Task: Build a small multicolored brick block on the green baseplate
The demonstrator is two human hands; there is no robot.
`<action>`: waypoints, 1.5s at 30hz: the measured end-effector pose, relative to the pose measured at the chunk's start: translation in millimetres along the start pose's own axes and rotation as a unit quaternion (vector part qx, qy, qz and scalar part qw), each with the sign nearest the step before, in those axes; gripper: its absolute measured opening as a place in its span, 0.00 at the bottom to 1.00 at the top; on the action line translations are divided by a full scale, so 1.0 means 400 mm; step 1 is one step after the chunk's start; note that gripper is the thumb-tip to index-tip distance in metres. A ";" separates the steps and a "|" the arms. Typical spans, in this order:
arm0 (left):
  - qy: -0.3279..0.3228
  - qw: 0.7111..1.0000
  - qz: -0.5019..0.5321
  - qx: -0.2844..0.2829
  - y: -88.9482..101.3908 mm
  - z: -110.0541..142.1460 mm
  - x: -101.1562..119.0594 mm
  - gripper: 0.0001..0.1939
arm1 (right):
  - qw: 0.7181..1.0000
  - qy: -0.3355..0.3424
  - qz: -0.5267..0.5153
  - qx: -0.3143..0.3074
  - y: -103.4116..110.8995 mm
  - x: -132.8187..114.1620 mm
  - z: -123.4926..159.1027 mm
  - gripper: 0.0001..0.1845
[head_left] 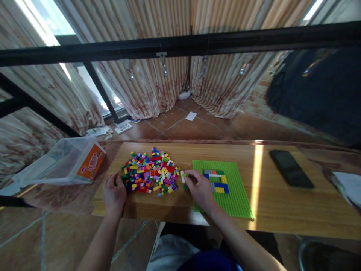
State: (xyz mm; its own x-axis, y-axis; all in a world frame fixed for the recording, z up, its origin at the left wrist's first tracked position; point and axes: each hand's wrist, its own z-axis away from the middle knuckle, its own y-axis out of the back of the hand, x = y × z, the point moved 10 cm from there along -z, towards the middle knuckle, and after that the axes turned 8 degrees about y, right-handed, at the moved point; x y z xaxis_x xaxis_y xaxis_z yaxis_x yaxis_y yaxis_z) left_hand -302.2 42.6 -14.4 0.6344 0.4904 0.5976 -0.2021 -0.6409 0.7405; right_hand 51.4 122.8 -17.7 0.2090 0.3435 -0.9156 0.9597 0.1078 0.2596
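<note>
A heap of small multicoloured building bricks (pixel 152 173) lies on the wooden table. At its left edge rests my left hand (pixel 114 192), fingers curled in; whatever they may hold is hidden. My right hand (pixel 200 189) reaches over the left part of the green baseplate (pixel 235 201), with thumb and forefinger closed on a small brick between the heap and the plate. White bricks (pixel 182 177) are right at those fingertips. On the baseplate, a rectangular ring of bricks (pixel 221 187) in blue, yellow, grey and other colours is partly covered by my right hand.
A clear plastic box (pixel 67 158) with an orange label lies left of the table (pixel 175 210). Farther right on the tabletop is a black phone (pixel 291 168), with white paper (pixel 349 184) beyond it. A dark metal bar (pixel 180 46) crosses in front of the curtains.
</note>
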 end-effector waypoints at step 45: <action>-0.022 0.999 -0.017 0.020 0.007 -0.001 0.030 0.13 | 0.934 0.029 0.351 -0.063 0.258 0.075 0.013 0.14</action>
State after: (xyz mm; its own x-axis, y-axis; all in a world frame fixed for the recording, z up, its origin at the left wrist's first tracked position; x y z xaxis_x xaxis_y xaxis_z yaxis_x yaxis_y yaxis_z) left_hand -295.5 46.8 -5.1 0.6731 0.4863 0.5571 -0.1501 -0.6478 0.7469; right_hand 157.9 139.3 -20.1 0.7641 0.4200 -0.4896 0.5602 -0.0558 0.8265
